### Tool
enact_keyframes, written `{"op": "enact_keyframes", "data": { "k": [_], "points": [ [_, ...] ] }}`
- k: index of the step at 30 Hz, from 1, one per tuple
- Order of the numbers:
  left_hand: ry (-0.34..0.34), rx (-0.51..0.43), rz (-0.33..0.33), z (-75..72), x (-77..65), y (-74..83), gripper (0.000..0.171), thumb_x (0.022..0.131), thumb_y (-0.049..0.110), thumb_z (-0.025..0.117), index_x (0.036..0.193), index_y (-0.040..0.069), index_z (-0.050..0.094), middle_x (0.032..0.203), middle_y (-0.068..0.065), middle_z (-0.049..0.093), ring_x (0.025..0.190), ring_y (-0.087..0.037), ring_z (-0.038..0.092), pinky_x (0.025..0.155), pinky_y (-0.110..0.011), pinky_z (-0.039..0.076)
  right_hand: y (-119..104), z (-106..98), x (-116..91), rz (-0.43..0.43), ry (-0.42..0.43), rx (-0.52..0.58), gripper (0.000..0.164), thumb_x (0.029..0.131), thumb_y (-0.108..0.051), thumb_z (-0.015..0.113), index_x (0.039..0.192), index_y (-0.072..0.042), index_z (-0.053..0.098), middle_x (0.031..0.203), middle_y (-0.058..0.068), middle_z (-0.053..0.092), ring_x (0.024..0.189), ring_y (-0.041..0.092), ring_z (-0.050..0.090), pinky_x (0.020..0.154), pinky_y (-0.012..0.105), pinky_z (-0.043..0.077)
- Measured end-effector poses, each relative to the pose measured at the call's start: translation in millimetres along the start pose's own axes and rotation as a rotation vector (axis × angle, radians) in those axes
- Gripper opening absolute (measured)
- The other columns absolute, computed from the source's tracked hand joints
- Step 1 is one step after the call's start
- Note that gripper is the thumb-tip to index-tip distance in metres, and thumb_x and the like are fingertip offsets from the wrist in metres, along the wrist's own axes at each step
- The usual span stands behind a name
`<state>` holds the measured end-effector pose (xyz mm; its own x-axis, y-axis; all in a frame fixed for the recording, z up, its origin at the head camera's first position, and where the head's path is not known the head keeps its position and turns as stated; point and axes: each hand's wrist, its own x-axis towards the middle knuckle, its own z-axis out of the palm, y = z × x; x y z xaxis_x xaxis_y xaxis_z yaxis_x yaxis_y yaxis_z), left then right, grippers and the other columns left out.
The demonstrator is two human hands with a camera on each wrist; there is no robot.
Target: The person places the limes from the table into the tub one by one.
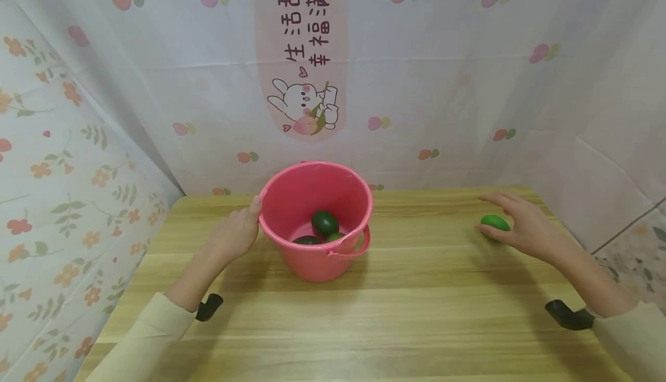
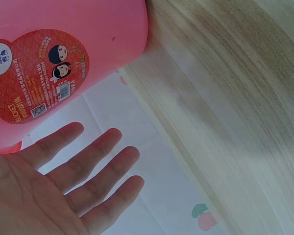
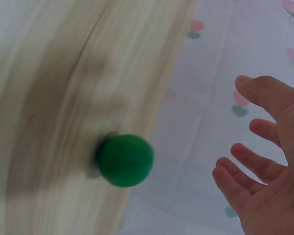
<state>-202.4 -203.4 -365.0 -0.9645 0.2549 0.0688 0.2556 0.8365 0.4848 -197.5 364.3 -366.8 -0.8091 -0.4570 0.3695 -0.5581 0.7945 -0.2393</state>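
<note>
A pink bucket (image 1: 322,263) stands on the table with several green, oval fruits (image 1: 325,222) inside, some dark like avocados. My left hand (image 1: 236,232) is at the bucket's left side, its thumb by the rim. In the left wrist view, the fingers of that left hand (image 2: 63,186) are extended and spread beside the bucket wall (image 2: 108,29). Toward the table's right end, my right hand (image 1: 531,229) hovers around a bright green lime-like fruit (image 1: 494,222). The right wrist view shows this fruit (image 3: 126,160) apart from the spread right hand (image 3: 269,171).
Wood-grain table (image 1: 416,318) carries the bucket left of centre. Directly behind it hangs a white printed curtain (image 1: 442,93), and a floral curtain (image 1: 67,220) closes the left side. The bucket's handle (image 1: 359,249) hangs at its front right.
</note>
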Motion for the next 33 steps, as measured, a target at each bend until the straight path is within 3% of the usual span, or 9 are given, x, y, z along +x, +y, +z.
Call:
{"op": "enact_keyframes", "data": {
  "k": [5,17,23,33],
  "points": [
    [0.003,-0.006,0.008,0.4,0.3,-1.2,0.076,0.109,0.052,0.003,0.094,0.012,0.067,0.091,-0.009,0.064,0.083,-0.027,0.06,0.076,-0.054,0.047,13.2,2.7,-4.1,0.066,-0.056,-0.02,0.067,0.082,-0.016,0.087,0.136,0.006,0.054,0.13,0.03,0.054,0.116,0.053,0.05,0.084,0.066,0.043],
    [0.001,0.005,0.01,0.8,1.2,-3.6,0.08,0.109,0.052,0.001,0.092,0.014,0.069,0.1,-0.01,0.068,0.093,-0.031,0.064,0.08,-0.057,0.048,33.4,9.9,-5.2,0.207,-0.221,-0.015,0.074,0.085,-0.026,0.085,0.139,0.009,0.047,0.135,0.041,0.043,0.12,0.062,0.04,0.087,0.073,0.038],
    [-0.002,0.0,0.008,1.7,1.3,-2.9,0.079,0.108,0.053,0.002,0.093,0.014,0.068,0.099,-0.01,0.067,0.092,-0.029,0.062,0.076,-0.055,0.048,44.3,16.4,-6.7,0.21,-0.258,-0.027,0.077,0.084,-0.028,0.086,0.139,0.011,0.048,0.134,0.042,0.045,0.12,0.061,0.042,0.089,0.071,0.038],
    [0.011,0.009,-0.005,3.5,1.5,-4.3,0.078,0.108,0.053,0.001,0.086,0.014,0.065,0.086,-0.006,0.062,0.084,-0.028,0.061,0.073,-0.052,0.047,56.6,27.4,-7.0,0.177,-0.25,-0.018,0.076,0.08,-0.027,0.089,0.134,0.011,0.053,0.129,0.04,0.052,0.118,0.06,0.046,0.092,0.07,0.038]
  ]
}}
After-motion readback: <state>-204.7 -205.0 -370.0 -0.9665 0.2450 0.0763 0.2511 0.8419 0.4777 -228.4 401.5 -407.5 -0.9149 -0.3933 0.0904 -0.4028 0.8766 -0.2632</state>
